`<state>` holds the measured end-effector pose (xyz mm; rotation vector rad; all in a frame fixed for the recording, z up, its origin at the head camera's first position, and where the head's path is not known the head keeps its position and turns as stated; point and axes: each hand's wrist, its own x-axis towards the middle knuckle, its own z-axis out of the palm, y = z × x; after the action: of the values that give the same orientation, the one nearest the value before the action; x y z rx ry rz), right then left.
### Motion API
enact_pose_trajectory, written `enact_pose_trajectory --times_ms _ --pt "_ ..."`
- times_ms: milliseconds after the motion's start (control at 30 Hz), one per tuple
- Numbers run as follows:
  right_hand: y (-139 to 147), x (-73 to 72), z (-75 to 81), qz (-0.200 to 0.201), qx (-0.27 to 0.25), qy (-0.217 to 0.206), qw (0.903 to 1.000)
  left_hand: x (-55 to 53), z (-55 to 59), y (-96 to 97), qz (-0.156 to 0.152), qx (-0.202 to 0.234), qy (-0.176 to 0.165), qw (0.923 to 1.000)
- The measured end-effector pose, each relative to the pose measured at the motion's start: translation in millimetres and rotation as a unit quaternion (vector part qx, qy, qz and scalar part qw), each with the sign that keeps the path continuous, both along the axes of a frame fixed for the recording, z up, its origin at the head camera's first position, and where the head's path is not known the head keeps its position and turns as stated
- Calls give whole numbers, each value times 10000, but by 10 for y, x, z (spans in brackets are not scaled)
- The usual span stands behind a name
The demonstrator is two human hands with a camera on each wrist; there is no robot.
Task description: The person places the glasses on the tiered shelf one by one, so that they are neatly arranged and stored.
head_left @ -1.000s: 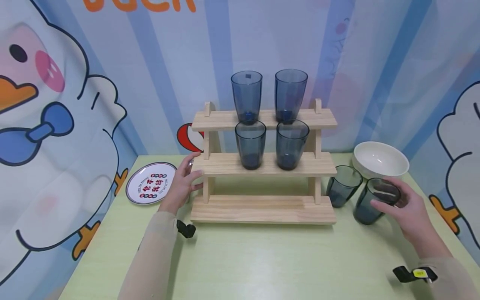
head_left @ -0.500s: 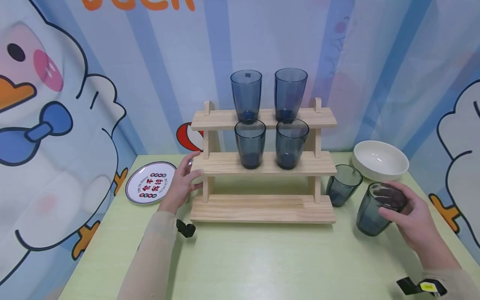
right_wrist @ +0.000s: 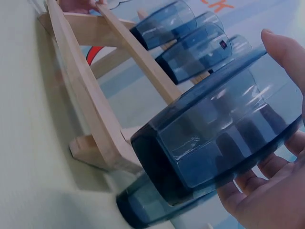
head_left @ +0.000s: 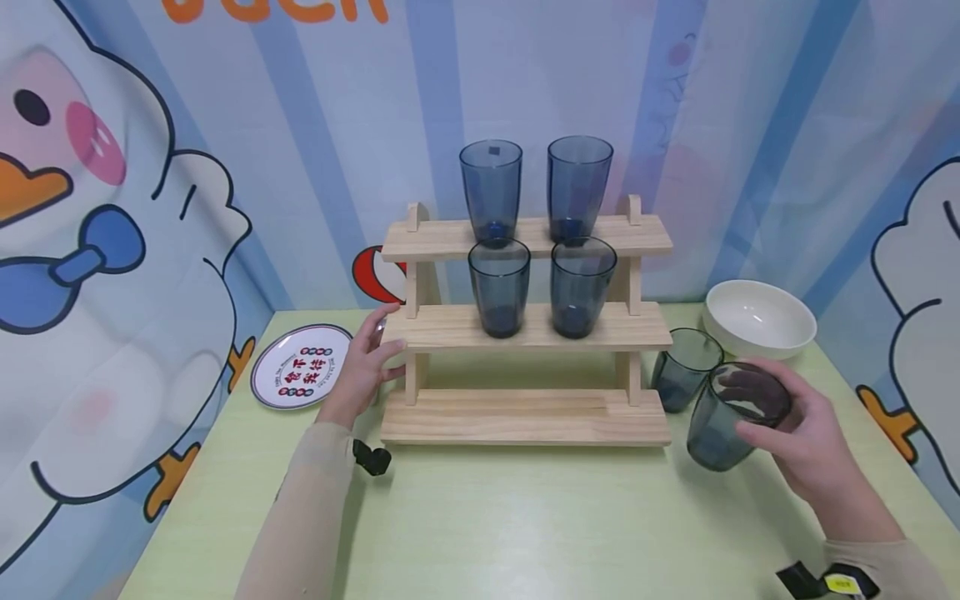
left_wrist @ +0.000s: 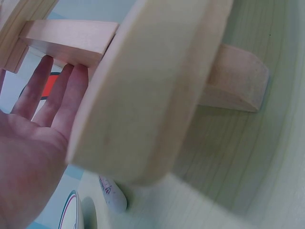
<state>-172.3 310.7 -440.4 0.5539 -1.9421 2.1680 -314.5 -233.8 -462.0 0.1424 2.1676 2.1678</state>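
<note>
In the head view my right hand (head_left: 813, 454) grips a blue-grey glass tumbler (head_left: 723, 437), thumb on the near side. The tumbler tilts and hangs just above the table, right of the wooden tiered rack (head_left: 525, 429). A second tumbler (head_left: 675, 383) stands behind it, beside the rack's right end. My left hand (head_left: 363, 367) holds the rack's left end near the middle shelf; in the left wrist view its fingertips touch an upright (left_wrist: 71, 38). Two tumblers stand on the top shelf, including one tumbler (head_left: 491, 187), and two on the middle shelf, including another tumbler (head_left: 498, 292).
A white bowl (head_left: 759, 321) sits at the back right of the table (head_left: 525, 525). To the left of the rack lies a white plate (head_left: 300, 367) with red characters. A cartoon-printed curtain (head_left: 337, 125) hangs behind the table.
The held tumbler has come toward the table's front and up off the surface, then shifted left toward the rack. My left hand keeps its place on the rack.
</note>
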Motion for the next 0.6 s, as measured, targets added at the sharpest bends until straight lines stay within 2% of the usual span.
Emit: enact_pose_trajectory --times_ms 167,300,600 --pt "-153 -9 63 118 39 -61 9999 -1 -4 0 10 14 -4 10000" --pt "-280 -32 99 215 287 -110 9993 -5 -6 0 28 9 -17 10000" --pt "-597 -108 157 540 608 47 9967 -7 -7 2 63 32 -56 10000"
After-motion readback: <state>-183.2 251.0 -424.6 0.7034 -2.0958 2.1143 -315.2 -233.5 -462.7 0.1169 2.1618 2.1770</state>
